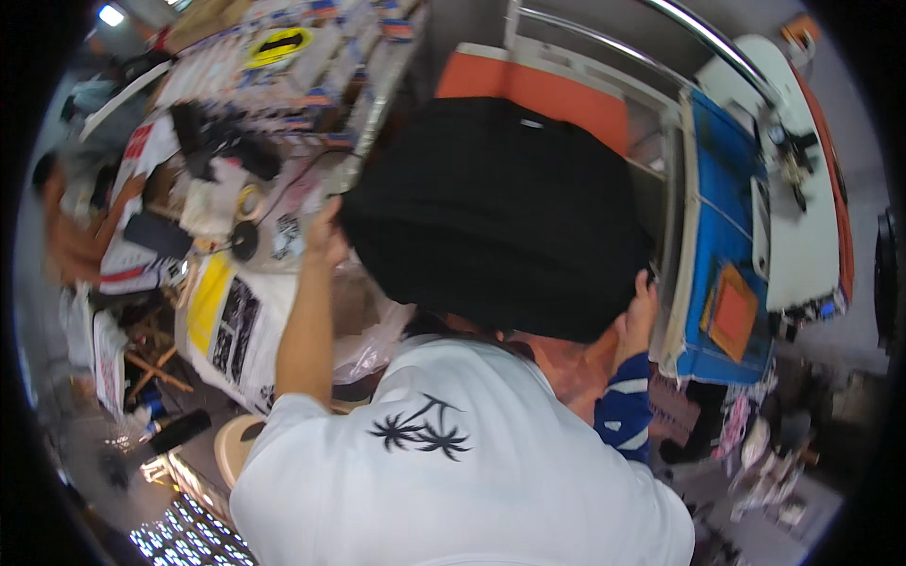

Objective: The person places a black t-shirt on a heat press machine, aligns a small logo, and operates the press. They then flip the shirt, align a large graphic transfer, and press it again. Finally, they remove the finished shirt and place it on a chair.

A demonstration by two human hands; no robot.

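A black T-shirt (pixel 500 217) is spread wide in front of me, with a small pale label near its far edge. My left hand (pixel 327 236) is closed on the shirt's left side. On the other side, my right hand (pixel 642 307) grips its lower right edge. The cloth hangs between the two hands, its near edge sagging a little. It covers part of an orange surface (pixel 533 91) behind it. Fingertips on both hands are partly hidden by the fabric and blur.
To the right lies a blue-topped board (pixel 713 245) bearing an orange square piece (pixel 732 311); beyond is a white table (pixel 802 226). Stacked cartons (pixel 321 57) rise far left. A white and yellow sack (pixel 231 330) stands nearer. Another person (pixel 80 226) sits at the left.
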